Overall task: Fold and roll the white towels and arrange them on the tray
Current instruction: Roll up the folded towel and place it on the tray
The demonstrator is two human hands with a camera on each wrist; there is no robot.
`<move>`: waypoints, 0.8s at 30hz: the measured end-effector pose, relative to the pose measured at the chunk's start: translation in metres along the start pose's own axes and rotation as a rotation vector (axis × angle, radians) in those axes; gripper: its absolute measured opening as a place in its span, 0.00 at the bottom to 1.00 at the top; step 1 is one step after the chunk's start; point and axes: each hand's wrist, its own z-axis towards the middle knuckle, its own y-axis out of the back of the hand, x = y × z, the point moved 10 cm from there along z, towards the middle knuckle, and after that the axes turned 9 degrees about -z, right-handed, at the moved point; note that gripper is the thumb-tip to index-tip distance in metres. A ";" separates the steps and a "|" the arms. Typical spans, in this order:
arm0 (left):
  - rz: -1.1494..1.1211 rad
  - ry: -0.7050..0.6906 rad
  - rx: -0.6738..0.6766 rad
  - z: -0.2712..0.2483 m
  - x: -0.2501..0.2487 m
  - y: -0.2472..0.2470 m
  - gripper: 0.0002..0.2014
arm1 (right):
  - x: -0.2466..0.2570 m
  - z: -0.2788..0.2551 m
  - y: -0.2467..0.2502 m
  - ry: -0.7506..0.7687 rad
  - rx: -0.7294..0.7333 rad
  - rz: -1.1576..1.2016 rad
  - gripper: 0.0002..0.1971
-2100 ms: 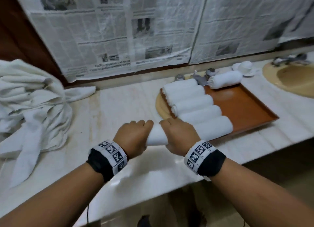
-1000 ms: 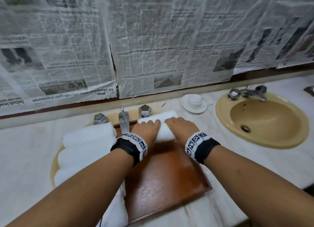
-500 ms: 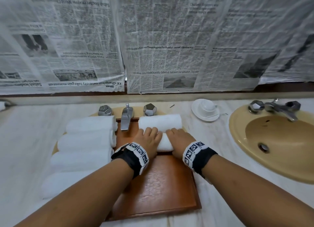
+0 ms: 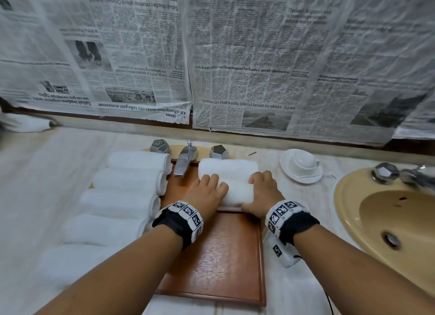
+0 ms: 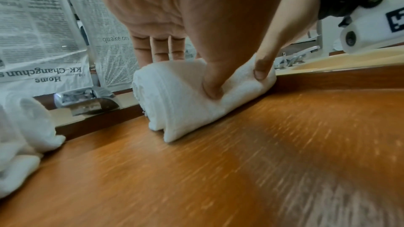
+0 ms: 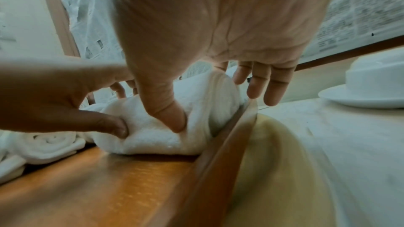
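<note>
Since the frame half a second earlier, both hands have kept their hold on the same rolled towel (image 4: 237,190) at the far end of the wooden tray (image 4: 226,263), and the head view has tilted slightly so the tray sits lower in the frame. That towel lies crosswise in the centre of the head view, touching a second rolled towel (image 4: 227,168) directly behind it. Left hand (image 4: 207,194) grasps the left end: fingers lie over the top, and in the left wrist view the thumb (image 5: 213,82) presses into the near side of the roll. Right hand (image 4: 262,192) grasps the right end in the same manner, with its thumb (image 6: 170,115) sunk into the cloth beside the tray's raised right rim. A row of rolled towels (image 4: 131,180) occupies the left side of the tray, running from centre left toward the lower left of the frame. Behind the tray, at upper centre, stands a chrome tap (image 4: 186,159). An upturned white cup on a saucer (image 4: 301,166) rests on the marble bench (image 4: 47,173) right of centre, and a beige washbasin (image 4: 388,218) fills the right edge. Newspaper sheets (image 4: 235,55) cover the wall above.
</note>
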 end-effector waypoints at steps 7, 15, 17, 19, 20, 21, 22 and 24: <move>-0.031 0.116 0.174 0.003 0.011 -0.008 0.25 | 0.007 -0.002 0.006 0.088 -0.017 -0.269 0.39; -0.026 0.142 0.233 0.015 0.020 -0.013 0.32 | 0.070 -0.044 -0.026 0.377 0.128 -0.255 0.10; -0.035 0.146 0.242 0.016 0.021 -0.017 0.32 | 0.082 -0.054 -0.054 0.463 0.262 -0.240 0.20; -0.049 0.155 0.236 0.017 0.023 -0.018 0.32 | 0.081 -0.052 -0.067 0.423 0.291 -0.240 0.33; -0.055 0.156 0.229 0.017 0.024 -0.016 0.32 | 0.079 -0.049 -0.069 0.385 0.282 -0.242 0.35; -0.061 0.153 0.220 0.018 0.025 -0.013 0.33 | 0.076 -0.044 -0.071 0.347 0.272 -0.241 0.34; -0.063 0.144 0.214 0.019 0.024 -0.011 0.33 | 0.071 -0.039 -0.074 0.304 0.275 -0.255 0.33; -0.032 0.119 0.216 0.020 0.021 -0.009 0.30 | 0.066 -0.033 -0.074 0.254 0.299 -0.292 0.31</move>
